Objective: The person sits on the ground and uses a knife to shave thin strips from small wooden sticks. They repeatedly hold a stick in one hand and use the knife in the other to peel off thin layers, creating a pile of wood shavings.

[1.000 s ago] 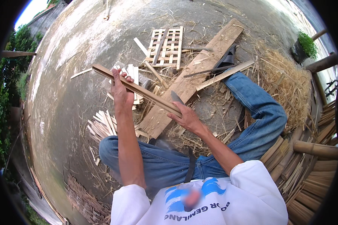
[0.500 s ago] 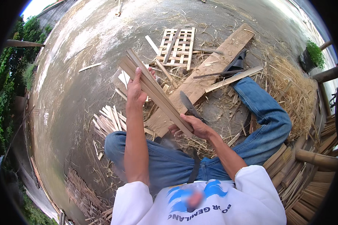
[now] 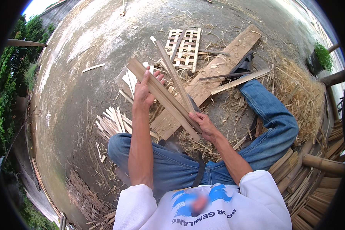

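My left hand [image 3: 143,92] holds the upper part of a bundle of flat bamboo strips [image 3: 163,93], its thumb on top and some fingers sticking out beyond the far side. At the bundle's lower end, my right hand [image 3: 205,125] grips between thumb and fingers a single bamboo strip [image 3: 173,71], which fans away from the others toward the upper right. That hand also touches the bundle's lower end. Behind the strip, a knife [image 3: 193,102] lies mostly hidden near a wide wooden plank [image 3: 234,49] on the ground between my legs.
A woven slat panel [image 3: 197,46] lies beyond the plank. Pale split strips [image 3: 113,122] are piled by my left knee. Fibrous shavings [image 3: 299,99] heap up at the right, above bamboo lengths [image 3: 291,168]. A potted plant [image 3: 321,57] stands far right.
One strip has been parted from the bundle by my right hand, its far end swung right. My left hand has shifted slightly right and down. The knife is now more covered.
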Demonstrator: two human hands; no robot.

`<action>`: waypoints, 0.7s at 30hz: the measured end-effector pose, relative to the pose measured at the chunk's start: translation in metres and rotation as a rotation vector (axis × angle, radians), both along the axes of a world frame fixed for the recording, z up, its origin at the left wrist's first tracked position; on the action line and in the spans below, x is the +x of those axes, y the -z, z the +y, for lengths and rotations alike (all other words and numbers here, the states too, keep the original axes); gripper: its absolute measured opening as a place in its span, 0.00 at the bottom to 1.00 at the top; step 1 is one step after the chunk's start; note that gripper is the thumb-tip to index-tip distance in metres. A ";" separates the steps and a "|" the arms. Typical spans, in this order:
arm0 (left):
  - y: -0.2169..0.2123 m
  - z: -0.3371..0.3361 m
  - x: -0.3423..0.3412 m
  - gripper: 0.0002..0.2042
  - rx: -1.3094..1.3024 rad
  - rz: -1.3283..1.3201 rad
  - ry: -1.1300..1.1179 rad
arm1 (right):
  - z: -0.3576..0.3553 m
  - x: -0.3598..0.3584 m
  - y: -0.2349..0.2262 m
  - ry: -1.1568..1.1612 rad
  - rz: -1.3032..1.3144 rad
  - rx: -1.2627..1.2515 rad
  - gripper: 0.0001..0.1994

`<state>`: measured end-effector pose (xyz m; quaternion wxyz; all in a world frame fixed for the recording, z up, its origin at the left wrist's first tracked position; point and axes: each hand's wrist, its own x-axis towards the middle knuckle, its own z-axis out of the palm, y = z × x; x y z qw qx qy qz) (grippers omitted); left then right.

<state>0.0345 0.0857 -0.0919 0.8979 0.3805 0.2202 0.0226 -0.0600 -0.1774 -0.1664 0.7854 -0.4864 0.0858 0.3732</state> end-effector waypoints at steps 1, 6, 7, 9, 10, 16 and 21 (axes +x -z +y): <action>0.001 0.001 0.000 0.21 0.004 -0.006 0.007 | 0.000 0.000 -0.002 0.004 0.005 0.007 0.22; -0.002 -0.003 0.001 0.22 0.037 0.009 0.038 | -0.005 0.003 0.003 -0.141 -0.233 -0.165 0.25; -0.004 -0.004 0.001 0.23 0.064 0.020 0.042 | -0.006 0.004 0.005 -0.207 -0.316 -0.239 0.26; -0.002 0.000 0.002 0.21 0.105 0.028 0.100 | -0.005 0.004 -0.003 -0.272 -0.369 -0.266 0.28; -0.001 0.002 0.001 0.21 0.126 0.032 0.129 | -0.003 0.003 -0.007 -0.304 -0.395 -0.280 0.29; 0.002 0.000 0.002 0.21 0.098 -0.066 0.162 | 0.008 -0.010 -0.023 -0.301 -0.379 -0.290 0.27; 0.000 -0.007 0.002 0.24 0.306 0.071 0.014 | 0.019 -0.019 -0.018 -0.244 -0.399 -0.340 0.25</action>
